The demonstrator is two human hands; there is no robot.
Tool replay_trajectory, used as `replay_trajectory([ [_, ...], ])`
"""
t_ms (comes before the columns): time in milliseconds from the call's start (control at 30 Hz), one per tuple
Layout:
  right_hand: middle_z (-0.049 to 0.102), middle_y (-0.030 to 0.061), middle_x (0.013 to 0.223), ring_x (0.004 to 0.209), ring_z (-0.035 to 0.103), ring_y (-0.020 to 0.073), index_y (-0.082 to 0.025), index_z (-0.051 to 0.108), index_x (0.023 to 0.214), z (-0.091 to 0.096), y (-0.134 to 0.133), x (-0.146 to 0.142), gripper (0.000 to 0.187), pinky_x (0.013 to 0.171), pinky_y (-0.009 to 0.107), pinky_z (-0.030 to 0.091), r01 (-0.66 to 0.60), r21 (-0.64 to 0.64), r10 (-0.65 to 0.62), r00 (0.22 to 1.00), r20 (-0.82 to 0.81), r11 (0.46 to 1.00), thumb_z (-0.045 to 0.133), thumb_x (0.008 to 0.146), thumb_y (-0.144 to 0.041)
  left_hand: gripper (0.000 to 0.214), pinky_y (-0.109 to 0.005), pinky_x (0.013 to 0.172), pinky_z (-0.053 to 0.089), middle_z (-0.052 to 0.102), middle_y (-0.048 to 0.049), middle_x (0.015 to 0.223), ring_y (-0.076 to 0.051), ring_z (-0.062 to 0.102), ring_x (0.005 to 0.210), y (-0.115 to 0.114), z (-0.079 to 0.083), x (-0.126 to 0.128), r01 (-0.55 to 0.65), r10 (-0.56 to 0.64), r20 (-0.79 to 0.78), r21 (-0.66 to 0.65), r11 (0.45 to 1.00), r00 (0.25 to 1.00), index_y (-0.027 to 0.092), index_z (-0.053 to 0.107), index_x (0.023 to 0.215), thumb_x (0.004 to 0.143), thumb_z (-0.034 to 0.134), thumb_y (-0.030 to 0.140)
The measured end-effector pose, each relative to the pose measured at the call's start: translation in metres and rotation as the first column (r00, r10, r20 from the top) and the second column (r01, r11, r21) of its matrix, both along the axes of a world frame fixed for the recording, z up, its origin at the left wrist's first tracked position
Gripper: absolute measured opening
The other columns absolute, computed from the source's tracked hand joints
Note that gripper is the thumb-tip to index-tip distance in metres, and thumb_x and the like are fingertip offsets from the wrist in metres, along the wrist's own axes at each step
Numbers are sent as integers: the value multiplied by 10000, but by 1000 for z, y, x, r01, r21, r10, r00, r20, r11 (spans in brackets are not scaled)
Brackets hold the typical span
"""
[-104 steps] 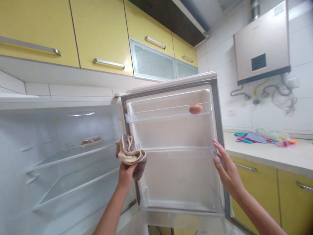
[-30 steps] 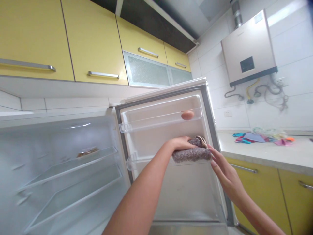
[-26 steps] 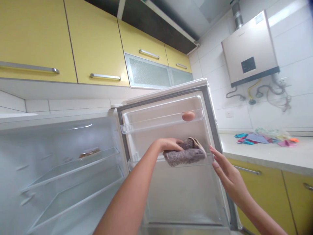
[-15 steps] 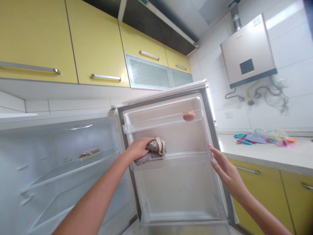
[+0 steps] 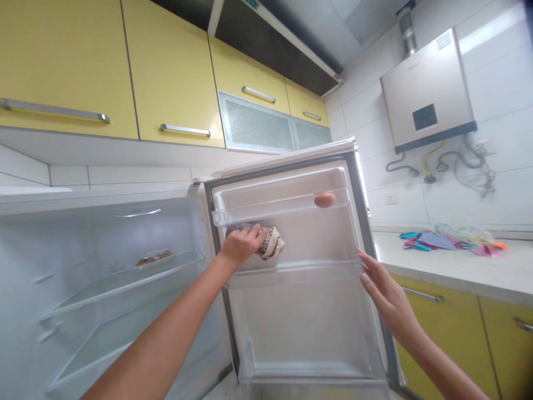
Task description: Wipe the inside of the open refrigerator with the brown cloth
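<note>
My left hand (image 5: 242,244) is closed around a dark speckled bundle with a crumpled cream end (image 5: 271,243). My fingers and palm cover part of it. It is in front of the fridge door's inner wall, just above the clear middle door shelf (image 5: 295,273). My right hand (image 5: 383,289) is at the free edge of the open fridge door (image 5: 308,316), fingers stretched out and thumb apart, fingertips touching the door's inner rim. A brown egg (image 5: 325,200) sits in the clear upper door shelf (image 5: 270,209), above and right of the bundle.
The fridge interior (image 5: 25,278) lies left, with a small packet (image 5: 154,257) on its upper glass shelf (image 5: 125,281). To the right, colourful cloths (image 5: 437,240) lie on the counter (image 5: 449,266). Yellow cabinets (image 5: 175,72) hang above; a water heater (image 5: 428,89) is on the wall.
My left hand has raised the bundle off the middle door shelf and turned it, so its cream end tips downward. My right hand has stayed at the door edge. The view has shifted slightly.
</note>
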State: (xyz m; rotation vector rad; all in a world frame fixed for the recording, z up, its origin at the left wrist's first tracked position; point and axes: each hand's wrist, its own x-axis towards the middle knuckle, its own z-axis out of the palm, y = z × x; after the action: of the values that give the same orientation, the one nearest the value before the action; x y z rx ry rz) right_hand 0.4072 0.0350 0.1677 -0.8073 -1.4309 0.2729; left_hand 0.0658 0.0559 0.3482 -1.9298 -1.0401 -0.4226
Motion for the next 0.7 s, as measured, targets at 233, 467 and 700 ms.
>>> replay_trajectory([
  [233,467,75,1557,1411,472,282,-320,453,1465,3,-9,-3,550,1176,526,401,-8,17,8,1000,-3,1000,516,955,-518,391,-342,702,450,642,-155,1354,-225,699,892,21,-6,78,112,-110,-41,57,992,993,254,567,1317,986,363,214],
  [467,505,84,1525,1386,504,295,-305,466,1455,-3,-3,0,539,1152,518,432,28,40,-30,999,34,999,506,958,-508,367,-351,828,400,641,-86,1329,-196,632,1006,25,-9,165,317,-291,-280,53,947,915,235,558,1244,1016,270,220],
  [700,505,67,1529,1378,514,293,-311,481,1448,-5,-1,1,524,1141,505,446,70,51,-74,995,68,996,490,963,-511,319,-375,864,334,662,-44,1196,-184,550,1006,23,1,165,430,-398,-554,-78,900,732,228,581,1115,1014,283,182],
])
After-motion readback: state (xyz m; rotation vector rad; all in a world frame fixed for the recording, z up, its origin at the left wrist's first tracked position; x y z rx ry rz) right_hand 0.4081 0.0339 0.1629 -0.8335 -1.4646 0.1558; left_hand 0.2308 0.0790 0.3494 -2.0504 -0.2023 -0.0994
